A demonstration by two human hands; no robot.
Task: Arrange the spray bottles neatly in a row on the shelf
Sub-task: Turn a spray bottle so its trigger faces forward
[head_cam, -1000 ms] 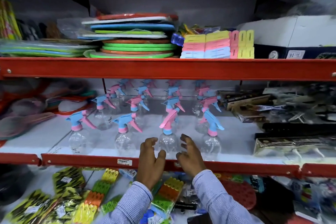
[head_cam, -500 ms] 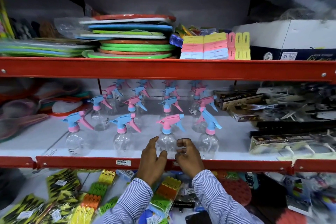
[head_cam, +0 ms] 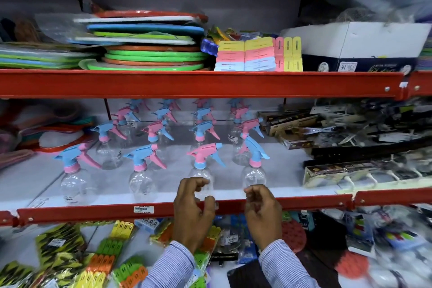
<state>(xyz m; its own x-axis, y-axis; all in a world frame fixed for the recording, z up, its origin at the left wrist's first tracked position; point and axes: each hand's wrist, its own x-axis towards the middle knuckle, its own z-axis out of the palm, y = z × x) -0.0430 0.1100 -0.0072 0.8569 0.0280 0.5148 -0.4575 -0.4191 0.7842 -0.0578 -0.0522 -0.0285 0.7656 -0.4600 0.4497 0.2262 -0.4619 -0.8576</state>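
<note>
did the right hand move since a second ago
Yes. The right hand shifted right along the red shelf rail, from the pink-headed bottle to below the rightmost front bottle.

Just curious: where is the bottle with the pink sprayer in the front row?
The pink-sprayer bottle stands third from the left in the front row, between two blue-sprayer bottles, just behind the left hand.

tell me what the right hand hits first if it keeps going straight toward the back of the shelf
Most likely the clear spray bottle with the blue trigger head, standing just beyond the right hand. The hand seems near it, not gripping, though depth is unclear.
</note>
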